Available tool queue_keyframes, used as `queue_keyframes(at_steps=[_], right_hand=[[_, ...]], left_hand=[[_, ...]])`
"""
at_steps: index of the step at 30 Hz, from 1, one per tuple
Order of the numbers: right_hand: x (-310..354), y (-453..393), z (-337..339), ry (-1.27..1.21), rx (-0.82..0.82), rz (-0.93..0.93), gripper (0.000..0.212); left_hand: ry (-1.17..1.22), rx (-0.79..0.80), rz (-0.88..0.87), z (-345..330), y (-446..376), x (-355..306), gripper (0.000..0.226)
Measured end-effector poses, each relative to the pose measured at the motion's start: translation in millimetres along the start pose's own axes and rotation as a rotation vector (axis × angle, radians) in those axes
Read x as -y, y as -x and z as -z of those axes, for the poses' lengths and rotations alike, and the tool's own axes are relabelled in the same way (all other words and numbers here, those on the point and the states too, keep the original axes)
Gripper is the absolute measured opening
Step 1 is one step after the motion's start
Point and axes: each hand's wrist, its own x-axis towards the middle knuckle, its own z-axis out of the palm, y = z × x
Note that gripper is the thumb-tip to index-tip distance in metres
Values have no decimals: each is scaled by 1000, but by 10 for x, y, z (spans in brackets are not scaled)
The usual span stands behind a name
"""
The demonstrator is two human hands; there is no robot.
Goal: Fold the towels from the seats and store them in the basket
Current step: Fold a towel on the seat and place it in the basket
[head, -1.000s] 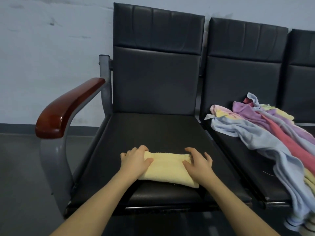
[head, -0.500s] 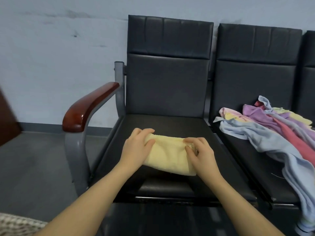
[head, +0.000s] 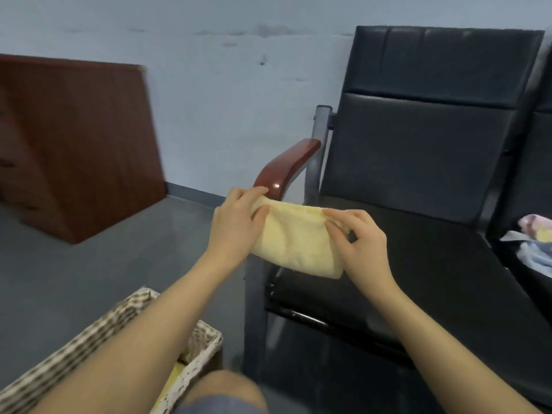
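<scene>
A folded yellow towel (head: 294,239) hangs in the air over the front left corner of the black seat (head: 418,264). My left hand (head: 239,222) grips its left end and my right hand (head: 361,246) grips its right end. The woven basket (head: 206,345) stands on the floor at the lower left, partly hidden by my left forearm; something yellow lies inside it. A few unfolded towels (head: 534,243) show at the right edge on the neighbouring seat.
A red-brown wooden armrest (head: 283,165) on a grey metal frame sits just behind the towel. A brown wooden cabinet (head: 74,144) stands against the wall at the left. Grey floor lies between the cabinet and the basket. My knee (head: 221,392) is at the bottom.
Both hands have lifted the folded yellow towel off the seat and carried it leftwards. The view has swung left, bringing the basket and cabinet into sight.
</scene>
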Motion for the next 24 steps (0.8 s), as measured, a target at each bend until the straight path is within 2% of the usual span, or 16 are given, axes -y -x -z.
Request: queue_keyframes(at_steps=[5,10,13,18,21,24], right_hand=[[187,3,-900,-70,177,58,22],[304,302,-1964,-87,416,131,18],[266,662,-2552,-89,632,26,19],[53,1198,-3173,-1,883,-118,23],[-53,1362,-3366,81,1029,-143,28],[-151,1460,-3493,142,1129,-150,31]], left_hand=[[-138,-66,59,472,138,852,28],[-306,-83,184,799,680,1878,24],[-406,-29,253,819,1089,2450,22],[-512,139,314,632,1753,3177,19],[-571,270,229,475,2003,3454,30],[-676,421,1,309,2119,3570,35]])
